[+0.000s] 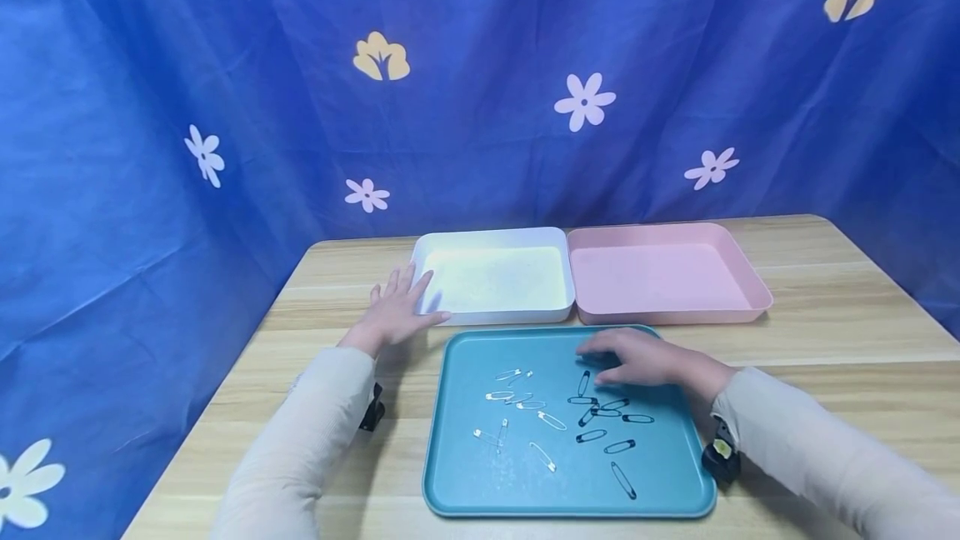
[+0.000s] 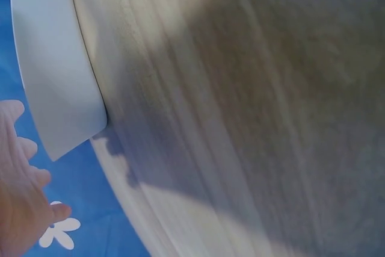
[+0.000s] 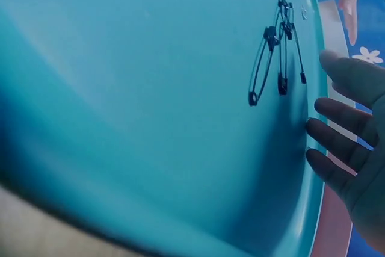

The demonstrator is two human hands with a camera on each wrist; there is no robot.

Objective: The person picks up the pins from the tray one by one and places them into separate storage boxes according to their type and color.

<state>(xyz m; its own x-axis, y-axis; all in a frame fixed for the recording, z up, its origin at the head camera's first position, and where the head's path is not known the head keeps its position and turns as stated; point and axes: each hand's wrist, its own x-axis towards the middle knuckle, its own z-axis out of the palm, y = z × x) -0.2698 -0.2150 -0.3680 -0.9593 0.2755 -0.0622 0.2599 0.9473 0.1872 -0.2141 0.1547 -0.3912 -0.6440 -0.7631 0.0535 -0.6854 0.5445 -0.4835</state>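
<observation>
My left hand (image 1: 393,311) has its fingers spread beside the left end of the white box (image 1: 495,317); whether it touches the rim I cannot tell. Over the back right part of the teal tray (image 1: 570,511) is my right hand (image 1: 637,357), fingers apart and nothing between them. Several black safety pins (image 1: 633,493) lie on the tray's right half, some overlapping just in front of the right hand. Several silver safety pins (image 1: 552,467) are scattered over its left half. The right wrist view shows black pins (image 3: 283,82) close to the right fingertips.
Behind the tray, a pink box (image 1: 667,317) stands right of the white one, side by side with it. Everything rests on a wooden table (image 1: 840,323). A blue flowered cloth (image 1: 480,148) hangs behind and at the left.
</observation>
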